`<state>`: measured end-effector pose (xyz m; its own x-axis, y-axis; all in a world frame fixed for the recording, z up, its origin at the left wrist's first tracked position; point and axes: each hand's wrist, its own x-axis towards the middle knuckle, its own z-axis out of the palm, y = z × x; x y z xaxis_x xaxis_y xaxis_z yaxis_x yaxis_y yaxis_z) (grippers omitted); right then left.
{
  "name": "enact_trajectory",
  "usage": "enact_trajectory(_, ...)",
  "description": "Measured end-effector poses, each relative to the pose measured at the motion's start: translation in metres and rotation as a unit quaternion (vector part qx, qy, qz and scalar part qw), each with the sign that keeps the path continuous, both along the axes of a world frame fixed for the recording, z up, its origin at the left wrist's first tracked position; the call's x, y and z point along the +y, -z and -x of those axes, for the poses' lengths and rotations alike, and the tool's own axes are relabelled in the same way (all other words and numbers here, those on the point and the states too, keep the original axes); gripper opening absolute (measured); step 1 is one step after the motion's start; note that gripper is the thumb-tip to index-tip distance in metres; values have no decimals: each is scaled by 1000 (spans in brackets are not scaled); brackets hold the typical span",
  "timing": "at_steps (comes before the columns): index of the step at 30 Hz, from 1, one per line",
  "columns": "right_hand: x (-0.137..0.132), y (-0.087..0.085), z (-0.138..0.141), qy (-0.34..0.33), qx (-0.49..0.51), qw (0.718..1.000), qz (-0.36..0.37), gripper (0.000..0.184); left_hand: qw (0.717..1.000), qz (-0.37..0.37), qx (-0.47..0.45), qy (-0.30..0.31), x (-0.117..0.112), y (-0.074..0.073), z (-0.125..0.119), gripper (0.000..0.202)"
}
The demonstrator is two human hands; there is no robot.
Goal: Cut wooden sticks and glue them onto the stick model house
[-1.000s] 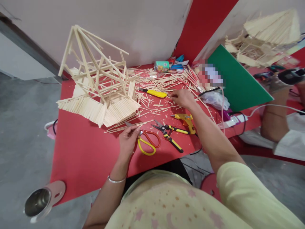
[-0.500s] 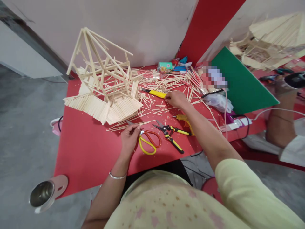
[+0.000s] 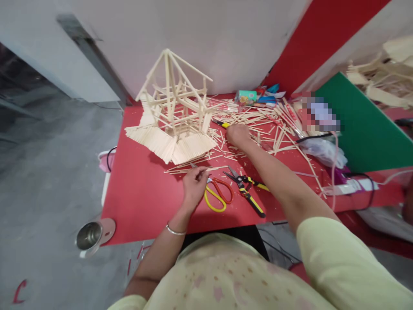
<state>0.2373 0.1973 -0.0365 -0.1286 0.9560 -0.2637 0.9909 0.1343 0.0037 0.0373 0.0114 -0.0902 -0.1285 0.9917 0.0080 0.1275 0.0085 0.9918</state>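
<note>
My right hand is closed around a yellow utility knife, whose dark front end sticks out to the left. My left hand rests over the middle of a pair of scissors with one red and one yellow handle loop. Its fingers are curled together; whether a thin stick is pinched in them is hidden. A pavilion-like frame of wooden sticks, with slatted skirts around its base, stands behind my left hand. Black-and-yellow pruning shears lie right of the scissors, partly under my right forearm.
Loose wooden sticks litter the back of the red table. A mug sits at its near left corner. A green board, plastic bags and a green-labelled container occupy the right and back.
My view has swung left, so everything sits further right in the picture. My right hand has closed further over the utility knife, covering most of its handle. My left hand stays by the scissors.
</note>
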Motion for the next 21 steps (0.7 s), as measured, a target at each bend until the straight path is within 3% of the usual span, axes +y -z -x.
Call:
enact_trajectory(3,7,2,-1,25,-5,999,-26,49,1000,-18,10,-23,0,0,1,33)
enact_trajectory(8,12,4,-13,65,-9,997,-35,43,998,-41,49,-7,0,0,5,15)
enact_trajectory(12,14,4,-15,100,-12,994,-46,43,999,-43,32,-10,1,2,6,14)
enact_trajectory(21,15,3,8,123,35,990,-54,47,999,-46,1,-11,1,-2,4,13)
